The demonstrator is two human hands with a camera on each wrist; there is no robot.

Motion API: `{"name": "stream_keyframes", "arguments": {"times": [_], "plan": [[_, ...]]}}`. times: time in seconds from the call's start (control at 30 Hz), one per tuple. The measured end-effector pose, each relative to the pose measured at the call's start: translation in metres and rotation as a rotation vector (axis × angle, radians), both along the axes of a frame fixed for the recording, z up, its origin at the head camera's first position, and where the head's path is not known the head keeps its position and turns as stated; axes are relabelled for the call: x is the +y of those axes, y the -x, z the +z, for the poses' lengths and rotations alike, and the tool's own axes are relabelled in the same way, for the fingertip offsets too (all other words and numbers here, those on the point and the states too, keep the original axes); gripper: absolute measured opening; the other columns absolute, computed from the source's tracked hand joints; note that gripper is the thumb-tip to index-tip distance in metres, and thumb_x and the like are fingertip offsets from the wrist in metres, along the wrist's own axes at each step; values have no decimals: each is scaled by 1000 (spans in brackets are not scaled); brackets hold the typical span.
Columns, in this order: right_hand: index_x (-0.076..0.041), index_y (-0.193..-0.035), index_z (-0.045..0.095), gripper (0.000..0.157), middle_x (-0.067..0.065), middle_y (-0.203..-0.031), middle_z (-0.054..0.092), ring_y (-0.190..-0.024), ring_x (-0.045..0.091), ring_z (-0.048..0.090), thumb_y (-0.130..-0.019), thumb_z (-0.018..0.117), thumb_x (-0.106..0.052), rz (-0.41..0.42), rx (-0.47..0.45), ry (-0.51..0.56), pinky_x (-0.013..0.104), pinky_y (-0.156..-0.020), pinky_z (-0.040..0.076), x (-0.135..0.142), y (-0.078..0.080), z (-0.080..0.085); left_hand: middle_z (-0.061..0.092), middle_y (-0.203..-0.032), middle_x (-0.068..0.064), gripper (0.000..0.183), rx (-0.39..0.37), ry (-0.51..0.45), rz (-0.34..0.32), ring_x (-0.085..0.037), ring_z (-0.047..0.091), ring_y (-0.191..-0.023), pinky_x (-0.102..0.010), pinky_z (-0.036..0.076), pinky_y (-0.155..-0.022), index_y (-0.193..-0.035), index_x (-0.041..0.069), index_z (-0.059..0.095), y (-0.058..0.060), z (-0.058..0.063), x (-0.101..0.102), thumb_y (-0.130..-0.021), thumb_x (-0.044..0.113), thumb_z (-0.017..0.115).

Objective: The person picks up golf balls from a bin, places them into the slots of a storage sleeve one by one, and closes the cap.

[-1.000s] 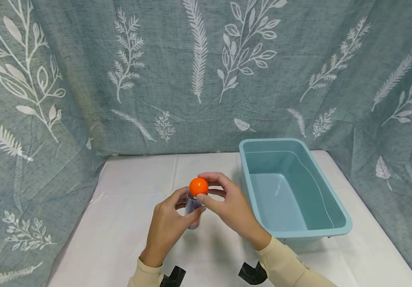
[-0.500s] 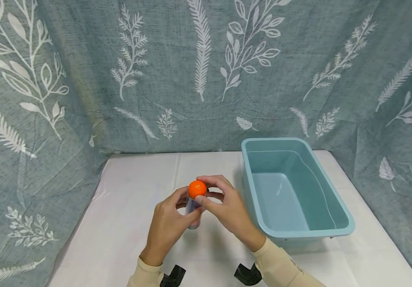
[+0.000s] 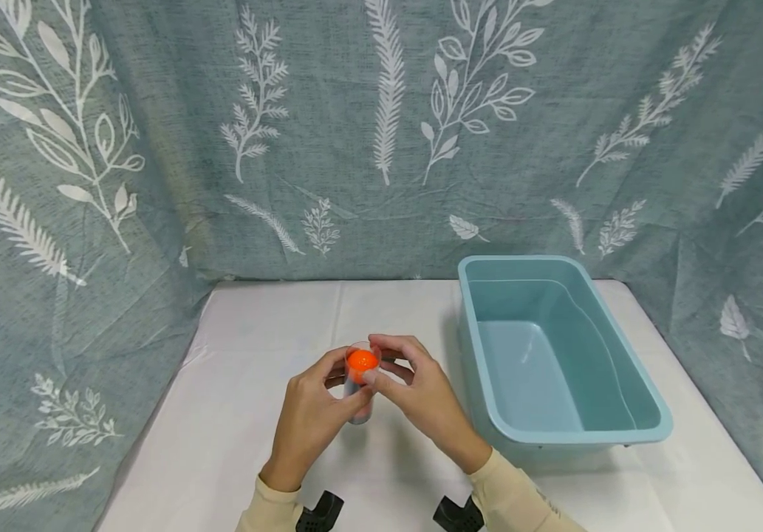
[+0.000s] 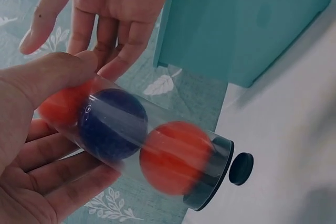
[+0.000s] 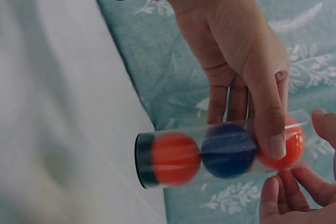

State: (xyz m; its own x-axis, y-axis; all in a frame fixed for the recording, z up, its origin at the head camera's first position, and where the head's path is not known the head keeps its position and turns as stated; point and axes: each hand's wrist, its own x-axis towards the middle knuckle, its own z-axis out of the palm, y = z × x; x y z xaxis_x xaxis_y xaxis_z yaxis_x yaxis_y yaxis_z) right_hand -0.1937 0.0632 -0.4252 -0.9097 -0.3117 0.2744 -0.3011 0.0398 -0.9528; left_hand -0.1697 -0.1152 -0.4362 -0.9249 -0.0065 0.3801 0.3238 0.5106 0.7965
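My left hand [image 3: 311, 414] grips a clear plastic tube [image 3: 358, 414], thumb on the near side. The tube has a dark base, and three balls are lined up inside. An orange ball [image 3: 363, 363] sits just below the open rim, above a dark blue ball [image 4: 113, 123] and an orange-red ball [image 4: 176, 157] at the base. My right hand [image 3: 424, 395] is at the rim, its thumb in front and fingers behind. In the right wrist view, the right thumb and fingers [image 5: 286, 187] stand apart around the tube's open end, none pinching the top ball.
A light teal tub [image 3: 574, 436] stands on the white-covered table [image 3: 268, 318], to the right of my hands. Behind hangs a teal leaf-patterned curtain [image 3: 341, 148]. Black wrist devices [image 3: 320, 511] show below both hands. A small dark disc [image 4: 241, 169] appears just past the tube's base.
The top orange ball has gone from above the rim down into the tube. My right hand's pinch has loosened and moved slightly down. The left hand keeps its hold.
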Motion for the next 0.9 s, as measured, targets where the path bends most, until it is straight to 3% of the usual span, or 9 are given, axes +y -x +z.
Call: {"name": "stream_keyframes", "arguments": {"times": [0.2, 0.57, 0.9], "plan": [[-17, -136, 61, 41, 0, -129, 59, -120, 18, 56, -97, 72, -25, -46, -43, 0, 28, -103, 48, -3, 0, -9, 72, -113, 5, 51, 38, -40, -21, -10, 71, -95, -34, 58, -85, -123, 15, 68, 4, -6, -4, -78, 25, 90], [-16, -131, 64, 31, 3, -128, 63, -119, 17, 57, -103, 63, -27, -118, -91, 5, 38, -106, 46, -11, 4, -27, 72, -113, 5, 53, 6, -100, -6, -10, 71, -96, -32, 58, -87, -122, 15, 67, 8, -28, -7, -76, 24, 92], [-14, -132, 64, 34, 0, -127, 64, -116, 18, 61, -105, 58, -33, -89, -144, 11, 27, -103, 47, -13, 9, -45, 70, -118, 5, 55, -3, -136, -15, -11, 71, -99, -31, 56, -90, -122, 15, 66, 15, -45, -5, -75, 22, 92]]}}
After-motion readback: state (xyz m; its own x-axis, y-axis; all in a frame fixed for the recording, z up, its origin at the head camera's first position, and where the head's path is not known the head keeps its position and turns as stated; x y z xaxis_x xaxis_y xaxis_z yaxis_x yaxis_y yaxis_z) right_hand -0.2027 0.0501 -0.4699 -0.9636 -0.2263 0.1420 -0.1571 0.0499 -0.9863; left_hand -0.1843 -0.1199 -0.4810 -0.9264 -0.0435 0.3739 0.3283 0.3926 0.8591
